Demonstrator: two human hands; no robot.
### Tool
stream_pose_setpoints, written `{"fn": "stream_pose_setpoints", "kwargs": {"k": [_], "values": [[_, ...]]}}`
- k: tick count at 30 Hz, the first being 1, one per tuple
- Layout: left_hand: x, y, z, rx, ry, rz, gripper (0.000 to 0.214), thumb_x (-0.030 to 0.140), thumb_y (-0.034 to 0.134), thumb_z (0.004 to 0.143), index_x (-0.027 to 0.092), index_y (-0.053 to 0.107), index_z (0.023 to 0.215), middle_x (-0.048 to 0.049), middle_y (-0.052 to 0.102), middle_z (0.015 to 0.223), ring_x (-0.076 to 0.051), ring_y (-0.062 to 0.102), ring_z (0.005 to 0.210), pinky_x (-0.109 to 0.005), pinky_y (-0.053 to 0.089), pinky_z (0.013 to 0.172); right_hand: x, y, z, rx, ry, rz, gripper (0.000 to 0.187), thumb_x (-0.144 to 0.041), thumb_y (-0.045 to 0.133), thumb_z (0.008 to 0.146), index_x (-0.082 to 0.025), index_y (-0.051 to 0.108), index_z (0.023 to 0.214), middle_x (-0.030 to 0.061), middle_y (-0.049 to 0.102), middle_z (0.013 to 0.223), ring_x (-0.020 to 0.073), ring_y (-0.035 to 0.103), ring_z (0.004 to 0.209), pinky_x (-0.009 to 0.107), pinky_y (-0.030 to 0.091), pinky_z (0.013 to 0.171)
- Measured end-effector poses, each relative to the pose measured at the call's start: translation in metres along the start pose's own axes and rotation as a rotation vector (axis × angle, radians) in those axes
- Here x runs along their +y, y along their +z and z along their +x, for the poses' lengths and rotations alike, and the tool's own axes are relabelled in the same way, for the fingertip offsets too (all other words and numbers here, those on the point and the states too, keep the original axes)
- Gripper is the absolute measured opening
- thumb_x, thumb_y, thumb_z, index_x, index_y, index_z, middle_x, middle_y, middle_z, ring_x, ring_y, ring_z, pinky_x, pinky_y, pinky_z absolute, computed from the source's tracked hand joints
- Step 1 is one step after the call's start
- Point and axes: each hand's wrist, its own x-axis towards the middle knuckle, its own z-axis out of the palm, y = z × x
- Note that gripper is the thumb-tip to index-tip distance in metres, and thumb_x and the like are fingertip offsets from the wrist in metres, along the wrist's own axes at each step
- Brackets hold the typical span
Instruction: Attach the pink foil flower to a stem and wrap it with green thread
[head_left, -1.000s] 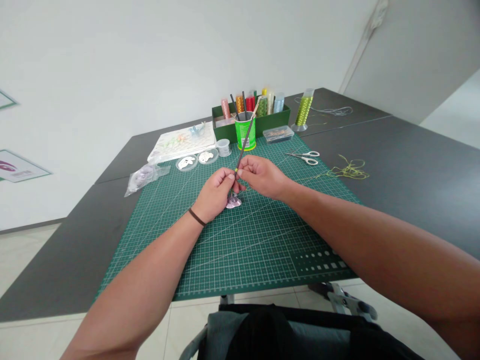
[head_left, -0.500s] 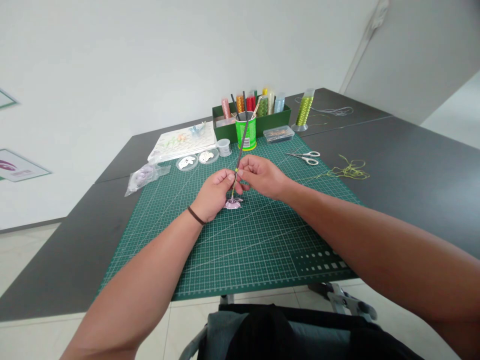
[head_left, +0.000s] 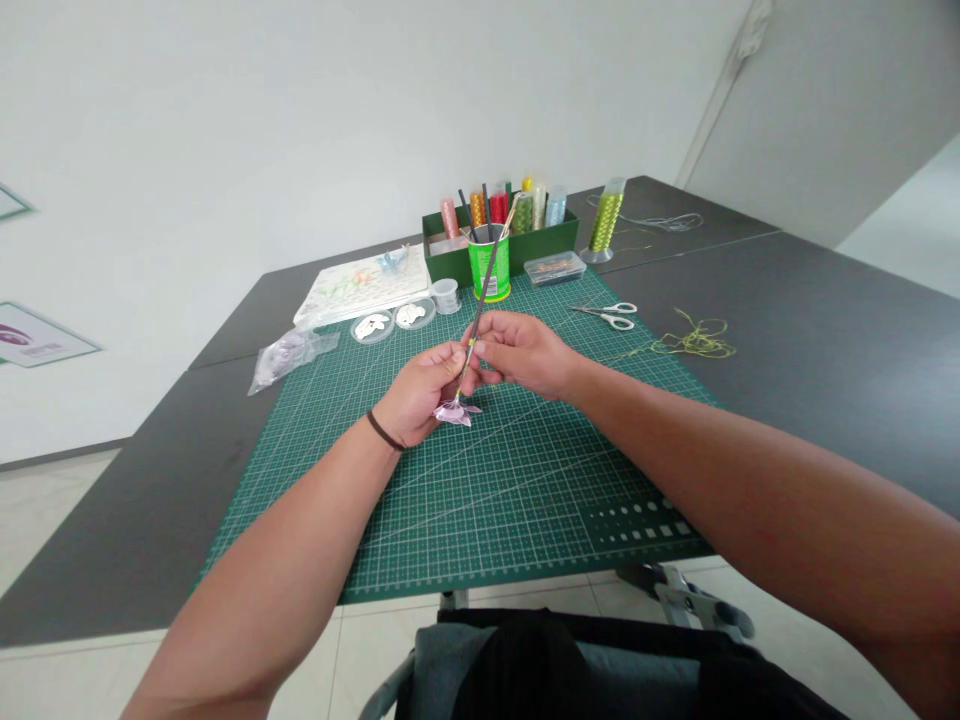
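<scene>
Both hands meet over the green cutting mat [head_left: 495, 490]. My left hand [head_left: 417, 392] is closed round the lower part of a thin dark stem [head_left: 481, 297] that slants up and away. A small pale purple flower [head_left: 456, 410] sits at the stem's lower end, just under my left fingers. My right hand [head_left: 525, 353] pinches the stem a little higher, where a bit of yellow-green thread shows. A dark band circles my left wrist.
At the mat's far edge stand a green cup [head_left: 490, 266] with sticks, a green box [head_left: 450, 262] of coloured thread spools, a clear case [head_left: 556, 267] and a green spool [head_left: 605, 220]. Scissors [head_left: 609, 315] and loose green thread [head_left: 694, 342] lie right; small dishes [head_left: 373, 326] and a plastic bag [head_left: 289, 351] left.
The stem's lower end with the purple flower has swung slightly left and toward me. Both hands have kept their grip and shifted only a little.
</scene>
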Motion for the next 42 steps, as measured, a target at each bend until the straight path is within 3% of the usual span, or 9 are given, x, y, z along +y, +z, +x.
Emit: {"fn": "stream_pose_setpoints", "kwargs": {"k": [5,11,14,18,22,25,42], "values": [[-0.0006,-0.0015,0.0001,-0.027,-0.030,-0.045,0.025,0.038,0.077,0.085,0.016,0.066,0.077,-0.0005,0.063,0.061,-0.019,0.072,0.078,-0.034,0.053,0.086,0.0034,-0.0027,0.0003,-0.057,-0.030,0.021,0.023,-0.033,0.069,0.091,-0.021,0.050,0.089,-0.0008,0.068,0.071,0.0115,0.067,0.063,0.021,0.043,0.051],[-0.0019,-0.0009,-0.0003,0.026,-0.055,0.009,0.026,0.041,0.075,0.086,0.018,0.063,0.081,-0.0011,0.065,0.061,-0.019,0.069,0.071,-0.029,0.050,0.066,0.0046,-0.0033,-0.0002,-0.088,-0.042,0.008,0.029,-0.039,0.071,0.090,-0.022,0.047,0.088,-0.0018,0.068,0.065,0.0079,0.056,0.052,0.021,0.040,0.050],[-0.0011,-0.0003,0.0002,0.053,-0.032,0.059,0.024,0.039,0.071,0.088,0.019,0.059,0.082,-0.0015,0.068,0.064,-0.017,0.066,0.067,-0.029,0.049,0.066,0.0044,-0.0028,0.0000,-0.048,-0.028,-0.028,0.023,-0.035,0.067,0.093,-0.022,0.048,0.089,-0.0038,0.065,0.063,0.0084,0.055,0.053,0.021,0.040,0.051],[-0.0006,-0.0014,0.0019,0.124,0.084,0.269,0.021,0.036,0.067,0.089,0.018,0.063,0.080,-0.0042,0.074,0.074,-0.015,0.066,0.072,-0.027,0.048,0.069,0.0047,-0.0037,0.0020,0.050,-0.033,-0.166,0.015,-0.023,0.062,0.095,-0.022,0.050,0.085,-0.0047,0.060,0.061,0.0093,0.053,0.054,0.022,0.038,0.050],[-0.0011,-0.0033,0.0018,0.211,0.144,0.521,0.026,0.042,0.068,0.089,0.018,0.070,0.081,-0.0040,0.075,0.080,-0.011,0.058,0.058,-0.024,0.042,0.052,0.0044,-0.0049,0.0042,0.121,-0.049,-0.318,0.015,-0.014,0.059,0.093,-0.021,0.051,0.082,-0.0031,0.062,0.063,0.0108,0.056,0.059,0.024,0.042,0.053],[-0.0014,-0.0038,0.0012,0.255,0.147,0.601,0.026,0.043,0.066,0.090,0.018,0.072,0.085,-0.0030,0.075,0.080,-0.009,0.053,0.050,-0.023,0.040,0.045,0.0043,-0.0049,0.0053,0.154,-0.057,-0.375,0.017,-0.012,0.059,0.092,-0.021,0.050,0.081,-0.0055,0.056,0.060,0.0094,0.050,0.053,0.023,0.036,0.049],[-0.0067,-0.0075,0.0054,0.278,0.217,0.568,0.021,0.031,0.060,0.094,0.017,0.070,0.083,-0.0037,0.075,0.080,-0.011,0.059,0.060,-0.023,0.045,0.055,0.0027,-0.0017,0.0033,0.198,-0.074,-0.391,0.012,-0.012,0.058,0.090,-0.021,0.055,0.082,-0.0006,0.072,0.070,0.0120,0.064,0.064,0.025,0.045,0.057]]}}
